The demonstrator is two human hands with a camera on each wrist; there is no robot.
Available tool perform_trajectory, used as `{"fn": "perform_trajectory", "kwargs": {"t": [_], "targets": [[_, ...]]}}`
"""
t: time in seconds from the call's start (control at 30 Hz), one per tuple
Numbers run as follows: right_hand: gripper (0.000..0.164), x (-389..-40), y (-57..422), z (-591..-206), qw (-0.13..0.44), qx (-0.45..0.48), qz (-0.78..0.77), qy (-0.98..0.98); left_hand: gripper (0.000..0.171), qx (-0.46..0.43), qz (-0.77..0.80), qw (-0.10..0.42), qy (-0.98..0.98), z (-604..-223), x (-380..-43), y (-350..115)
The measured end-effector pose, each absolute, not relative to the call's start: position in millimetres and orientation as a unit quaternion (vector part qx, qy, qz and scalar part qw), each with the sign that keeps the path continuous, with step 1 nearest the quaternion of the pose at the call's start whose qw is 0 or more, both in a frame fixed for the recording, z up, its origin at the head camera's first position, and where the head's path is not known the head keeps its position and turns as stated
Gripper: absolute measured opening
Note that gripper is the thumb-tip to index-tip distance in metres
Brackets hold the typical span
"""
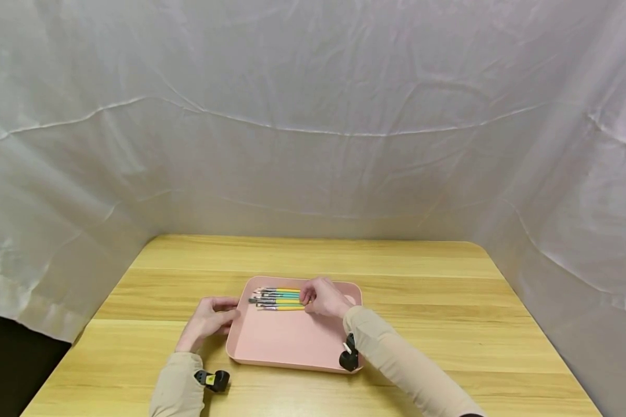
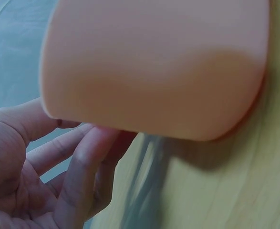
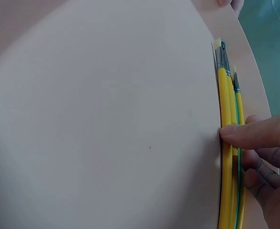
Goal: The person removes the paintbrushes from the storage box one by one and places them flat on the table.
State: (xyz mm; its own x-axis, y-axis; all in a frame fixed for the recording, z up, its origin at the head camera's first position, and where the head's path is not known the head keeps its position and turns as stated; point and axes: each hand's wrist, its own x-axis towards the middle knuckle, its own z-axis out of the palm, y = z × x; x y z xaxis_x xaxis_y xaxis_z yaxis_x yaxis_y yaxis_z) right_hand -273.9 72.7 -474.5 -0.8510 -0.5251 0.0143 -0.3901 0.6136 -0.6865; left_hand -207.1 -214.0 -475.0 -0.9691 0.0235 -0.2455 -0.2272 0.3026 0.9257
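Note:
Several paintbrushes (image 1: 279, 299) with yellow and turquoise handles lie side by side along the far side of a pink tray (image 1: 287, 341). Their bristles point left. My right hand (image 1: 323, 296) holds the bunch across the handles; in the right wrist view the thumb presses a yellow handle (image 3: 224, 102) while the fingers curl at the bunch's other side. My left hand (image 1: 208, 319) is at the tray's left wall, its fingertips against the outside. The left wrist view shows the fingers (image 2: 85, 157) loosely bent at the wall's edge, partly hidden behind it.
The tray stands on a wooden table (image 1: 428, 324), near the front. Grey-white curtains (image 1: 313, 174) hang behind the table and along both sides. A small black camera (image 1: 349, 354) on the right wrist overlaps the tray's near right corner.

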Motion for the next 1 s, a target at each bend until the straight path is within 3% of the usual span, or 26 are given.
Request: {"fn": "perform_trajectory", "kwargs": {"t": [1.0], "targets": [[0.011,-270.3,71.9,-472.7,0.114,-0.299,-0.334,0.887,0.040,-0.063,0.585,0.101,0.802,-475.1,-206.3,-215.1]]}}
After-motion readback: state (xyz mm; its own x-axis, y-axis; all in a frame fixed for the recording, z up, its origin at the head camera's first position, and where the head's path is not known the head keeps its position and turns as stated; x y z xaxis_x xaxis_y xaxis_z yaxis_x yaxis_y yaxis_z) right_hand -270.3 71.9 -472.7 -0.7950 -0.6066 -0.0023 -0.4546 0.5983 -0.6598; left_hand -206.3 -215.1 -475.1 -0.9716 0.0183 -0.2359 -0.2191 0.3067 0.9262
